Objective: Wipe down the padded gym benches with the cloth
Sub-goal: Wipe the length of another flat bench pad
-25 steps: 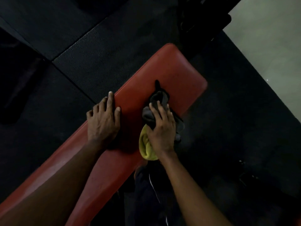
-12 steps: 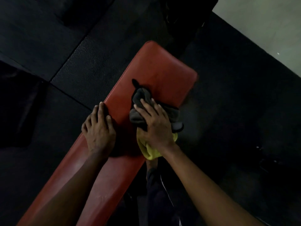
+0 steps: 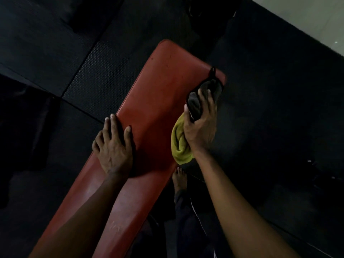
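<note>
The cloth [image 3: 179,144] is bunched on the bench's [image 3: 158,86] right edge near its far end. Its dark part is under the right hand [image 3: 200,127] and a yellow tail trails back below the palm. The fingers [image 3: 210,101] are spread and curled over the cloth, with the thumb opposite, gripping it. The bench runs from near-left to far-right, so the pad lies left of the cloth. The next stroke likely goes that way. The left hand [image 3: 113,148] rests on the left edge with loose fingers, well apart from the cloth.
</note>
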Tool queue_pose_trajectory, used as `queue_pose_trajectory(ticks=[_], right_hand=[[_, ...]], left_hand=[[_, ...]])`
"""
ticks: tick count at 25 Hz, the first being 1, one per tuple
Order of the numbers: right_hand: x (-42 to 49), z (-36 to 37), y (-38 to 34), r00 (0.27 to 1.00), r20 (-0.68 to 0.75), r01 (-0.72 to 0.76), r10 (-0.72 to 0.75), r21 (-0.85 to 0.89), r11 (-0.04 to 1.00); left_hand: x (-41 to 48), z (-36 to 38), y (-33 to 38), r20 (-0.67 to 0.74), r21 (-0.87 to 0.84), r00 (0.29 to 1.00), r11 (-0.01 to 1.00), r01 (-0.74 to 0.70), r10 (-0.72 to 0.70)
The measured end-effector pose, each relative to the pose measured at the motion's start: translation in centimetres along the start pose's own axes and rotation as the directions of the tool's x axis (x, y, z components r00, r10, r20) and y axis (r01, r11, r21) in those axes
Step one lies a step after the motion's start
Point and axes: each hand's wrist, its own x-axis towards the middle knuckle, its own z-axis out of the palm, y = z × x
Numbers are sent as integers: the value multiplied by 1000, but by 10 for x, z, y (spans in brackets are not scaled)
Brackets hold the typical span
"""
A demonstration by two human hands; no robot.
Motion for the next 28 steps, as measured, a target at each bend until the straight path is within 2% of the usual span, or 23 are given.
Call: queue_pose_trajectory(ticks=[4, 7, 9, 13, 15, 17, 19, 21, 23, 24, 28], right_hand=[[-48, -13, -8, 958, 58, -285, 281, 80, 955], [-50, -19, -1, 955, 170, -254, 243, 46, 966], [-24, -16, 0, 962, 132, -244, 240, 14, 970], [17, -10, -3, 923, 63, -382, 379, 44, 923], [7, -15, -3, 947, 94, -307, 307, -20, 952], [-13, -26, 0, 966, 249, -27, 65, -153, 988], [-20, -34, 3, 865, 466, 314, -186, -215, 925], [-8, -35, 3, 766, 568, 469, -300, -174, 866], [7, -31, -2, 723, 603, 514, -338, -142, 846], [15, -28, -7, 725, 604, 514, -332, -153, 844], [43, 2, -36, 865, 459, 361, -202, -290, 886]], left_hand=[[1, 0, 0, -15, -5, 1000, 1000, 19, -19], [2, 2, 4, -37, 5, 998, 999, 52, -52], [2, 3, 3, -41, 6, 998, 998, 57, -57], [2, 5, 3, -48, 28, 997, 998, 55, -54], [2, 5, 3, -50, 33, 996, 997, 71, -70], [0, 4, 3, -45, 30, 997, 997, 70, -68], [2, 3, 4, -38, 22, 997, 997, 69, -68], [4, 4, 3, -30, 24, 996, 996, 84, -84], [2, 4, 4, -7, 28, 997, 997, 78, -78], [2, 3, 4, 5, 28, 997, 997, 76, -76], [3, 4, 0, 39, 13, 994, 995, 100, -100]])
